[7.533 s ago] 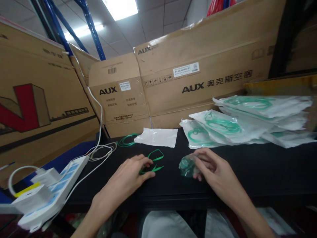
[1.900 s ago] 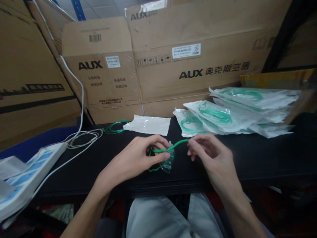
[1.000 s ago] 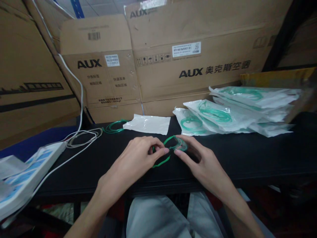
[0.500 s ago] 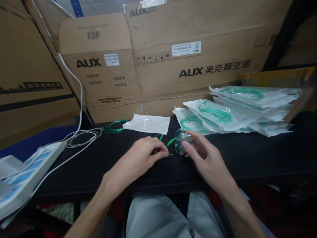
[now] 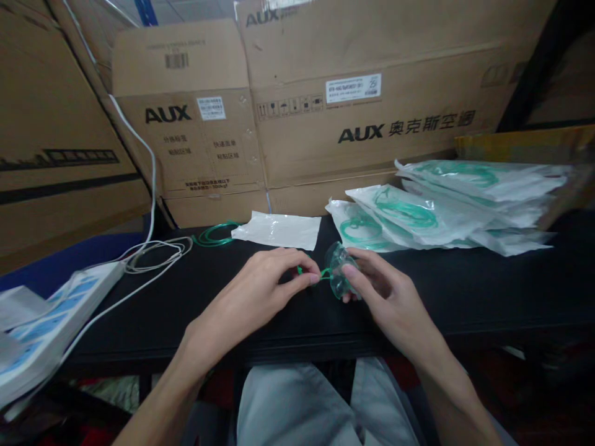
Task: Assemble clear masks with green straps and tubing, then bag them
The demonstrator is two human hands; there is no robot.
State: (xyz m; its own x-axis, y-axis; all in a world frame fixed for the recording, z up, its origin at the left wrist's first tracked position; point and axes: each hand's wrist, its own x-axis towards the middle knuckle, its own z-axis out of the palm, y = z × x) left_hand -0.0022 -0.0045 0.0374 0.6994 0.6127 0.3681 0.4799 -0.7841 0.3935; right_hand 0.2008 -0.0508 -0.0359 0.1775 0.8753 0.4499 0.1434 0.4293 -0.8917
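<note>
My right hand [image 5: 383, 282] is closed around a clear green-tinted oxygen mask [image 5: 341, 272], thumb on its near side and open rim turned to the left. With thumb and forefinger, my left hand [image 5: 283, 275] pinches a thin green strap [image 5: 325, 274] that runs to the mask's left side. Part of the strap is hidden behind the left fingers. Just beyond the hands lies a flat white pouch [image 5: 279, 230], and a coil of green tubing [image 5: 211, 235] shows at its left end.
Several clear-and-white packets [image 5: 413, 214] with green tubing are piled at the right on the black table [image 5: 186, 310]. A white power strip [image 5: 65, 316] and a looped white cable [image 5: 158, 254] lie at the left. Large cardboard boxes [image 5: 302, 148] stand along the back.
My left fingers have brought the strap up against the mask's left side. The mask has turned slightly in my right hand, and its rim now faces more to the left.
</note>
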